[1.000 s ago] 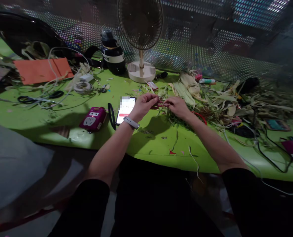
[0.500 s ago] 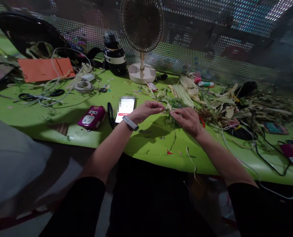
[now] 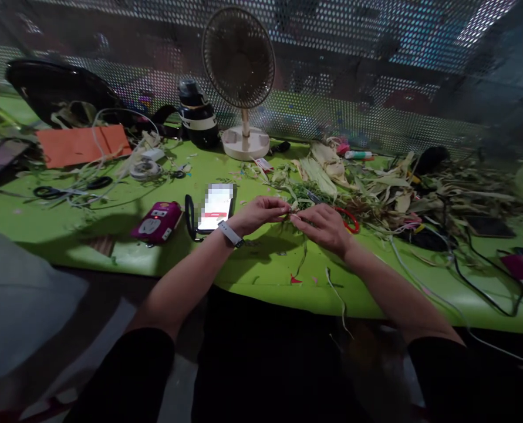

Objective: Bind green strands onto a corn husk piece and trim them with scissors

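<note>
My left hand [image 3: 261, 212] and my right hand [image 3: 323, 226] meet over the green table [image 3: 261, 270], fingertips pinched together on a thin pale strip of leaf or husk [image 3: 293, 215]. A white-strapped watch [image 3: 230, 233] sits on my left wrist. Just behind my fingers lies a small heap of green plant trimmings [image 3: 307, 194], with red-handled scissors [image 3: 348, 217] beside it. A lit phone [image 3: 216, 206] lies flat to the left of my left hand.
A pile of dried husks and leaves [image 3: 402, 188] spreads to the right among cables. A desk fan [image 3: 239, 76], dark bottle [image 3: 196, 114], magenta power socket [image 3: 156, 222], black scissors [image 3: 67, 189], orange sheet [image 3: 83, 144] and perforated screen at the back.
Both hands drew nearer to me and slightly down, still pinching the strip between them. The camera view tipped, so the table's objects sit a bit lower in the frame.
</note>
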Demonstrator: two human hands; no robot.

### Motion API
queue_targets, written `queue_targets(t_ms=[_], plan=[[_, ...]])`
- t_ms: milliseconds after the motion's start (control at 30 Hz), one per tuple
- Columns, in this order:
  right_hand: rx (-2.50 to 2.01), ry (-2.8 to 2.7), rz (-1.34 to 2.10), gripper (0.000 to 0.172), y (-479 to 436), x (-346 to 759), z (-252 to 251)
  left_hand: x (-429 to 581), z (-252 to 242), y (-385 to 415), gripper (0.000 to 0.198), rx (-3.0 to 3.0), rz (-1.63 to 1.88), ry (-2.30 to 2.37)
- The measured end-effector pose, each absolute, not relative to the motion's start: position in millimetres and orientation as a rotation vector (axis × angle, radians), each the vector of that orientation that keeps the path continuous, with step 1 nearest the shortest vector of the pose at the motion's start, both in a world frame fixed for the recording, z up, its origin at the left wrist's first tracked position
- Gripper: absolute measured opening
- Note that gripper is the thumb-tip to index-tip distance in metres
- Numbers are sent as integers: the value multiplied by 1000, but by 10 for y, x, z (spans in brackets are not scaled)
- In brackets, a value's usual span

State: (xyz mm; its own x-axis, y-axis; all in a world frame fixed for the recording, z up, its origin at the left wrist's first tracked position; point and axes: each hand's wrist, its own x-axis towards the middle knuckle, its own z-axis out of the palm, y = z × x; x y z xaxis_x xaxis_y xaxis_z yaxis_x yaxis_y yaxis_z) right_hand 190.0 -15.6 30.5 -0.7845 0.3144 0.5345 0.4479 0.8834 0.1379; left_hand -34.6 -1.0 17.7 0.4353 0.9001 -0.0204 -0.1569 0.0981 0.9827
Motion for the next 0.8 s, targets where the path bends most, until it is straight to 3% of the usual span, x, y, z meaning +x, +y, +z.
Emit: queue_targets(t_ms=[267,800], plan=[[-893,-2207,-72,23,-116,1804,390,-322,197,-32,20,1604,1056,840],[-1012,-2559,-210,31,-91,1810,385,-247,162,-45,12,2083,1172,826]])
